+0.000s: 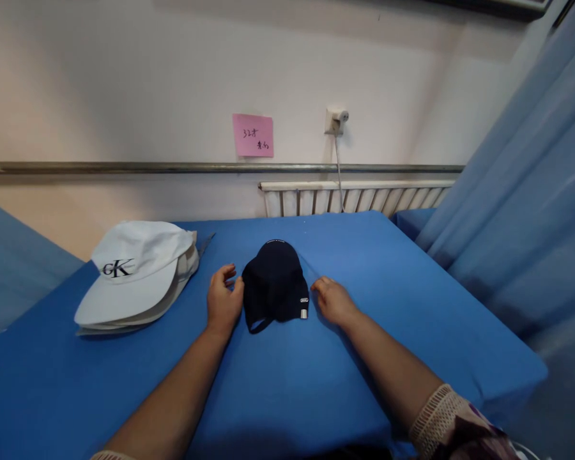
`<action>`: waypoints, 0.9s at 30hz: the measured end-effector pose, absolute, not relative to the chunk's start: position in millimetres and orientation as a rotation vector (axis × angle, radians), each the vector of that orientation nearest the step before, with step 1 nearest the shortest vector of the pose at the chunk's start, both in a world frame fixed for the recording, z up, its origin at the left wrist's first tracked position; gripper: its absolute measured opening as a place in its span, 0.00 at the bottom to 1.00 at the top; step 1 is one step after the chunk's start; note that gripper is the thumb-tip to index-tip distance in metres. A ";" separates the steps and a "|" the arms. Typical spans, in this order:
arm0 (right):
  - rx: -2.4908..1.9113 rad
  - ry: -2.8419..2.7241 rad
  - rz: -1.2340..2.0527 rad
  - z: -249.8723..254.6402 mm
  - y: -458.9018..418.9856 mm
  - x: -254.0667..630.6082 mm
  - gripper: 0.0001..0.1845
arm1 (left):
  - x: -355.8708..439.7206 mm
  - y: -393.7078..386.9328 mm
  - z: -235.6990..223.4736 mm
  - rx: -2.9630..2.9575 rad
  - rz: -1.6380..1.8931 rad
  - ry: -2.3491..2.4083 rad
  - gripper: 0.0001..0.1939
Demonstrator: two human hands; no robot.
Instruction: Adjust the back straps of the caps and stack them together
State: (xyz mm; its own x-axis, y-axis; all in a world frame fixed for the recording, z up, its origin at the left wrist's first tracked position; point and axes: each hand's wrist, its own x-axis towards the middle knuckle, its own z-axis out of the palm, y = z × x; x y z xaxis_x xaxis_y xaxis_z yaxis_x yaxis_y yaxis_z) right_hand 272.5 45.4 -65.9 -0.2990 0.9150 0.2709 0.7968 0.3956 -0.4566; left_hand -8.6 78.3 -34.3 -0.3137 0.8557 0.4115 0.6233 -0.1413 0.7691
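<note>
A dark navy or black baseball cap [274, 281] lies on the blue-covered table, its brim pointing away from me. Its back strap loops toward me, and a small metal buckle shows at the right rear. My left hand [224, 299] rests at the cap's left side, the thumb by its edge and the fingers loosely curled and apart. Just off the right side, my right hand [333, 300] has its fingers bent toward the cap, with a small gap between. Neither hand grips anything.
Several stacked caps [138, 275], a white one with black letters on top, sit at the left. Behind the blue table cover [412, 306] are a metal rail [172, 168], a radiator [364, 198], a socket [335, 120] and a pink note [253, 135]. A blue curtain [522, 191] hangs at right.
</note>
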 end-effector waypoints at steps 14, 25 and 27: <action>-1.159 -2.367 0.544 -47.0 22.5 257.5 0.09 | -4.0 17.6 -15.0 2.475 0.330 1.388 0.07; -1.200 -1.981 0.740 -68.8 36.4 259.5 0.05 | -5.0 12.9 -9.2 2.353 0.214 1.463 0.15; -1.201 -1.881 0.836 -73.0 39.1 260.1 0.05 | -4.4 13.3 -8.8 2.343 0.183 1.462 0.12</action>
State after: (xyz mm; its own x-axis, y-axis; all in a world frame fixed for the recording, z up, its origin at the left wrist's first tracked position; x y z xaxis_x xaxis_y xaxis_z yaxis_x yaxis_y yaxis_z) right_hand 260.1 39.1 -73.0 -0.2877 0.9278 0.2376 0.4451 0.3491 -0.8246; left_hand -4.4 13.3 -8.8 0.4526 0.8877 -0.0849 0.8393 -0.3919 0.3768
